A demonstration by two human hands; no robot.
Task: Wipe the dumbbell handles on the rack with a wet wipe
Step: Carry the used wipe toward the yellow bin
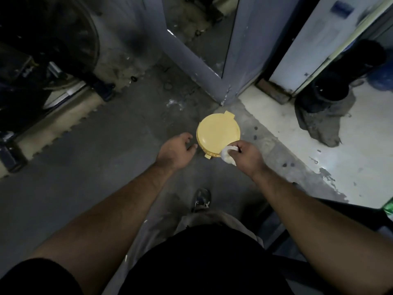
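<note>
The right hand is pinching a crumpled white wet wipe beside the round yellow plastic tub, probably for wiping, while the left hand is hovering with loose, parted fingers.

grey concrete floor | blue door frame | black buckets far right (stacked) | dark machine left | shoe

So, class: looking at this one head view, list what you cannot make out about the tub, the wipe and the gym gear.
- Tub: contents hidden by its shut yellow lid.
- Wipe: mostly bunched inside the right hand; size unclear.
- Left hand: palm faces away.
- Gym gear: top left, too dark; no dumbbell handles discernible.
- Black bucket: inside in shadow.
</note>
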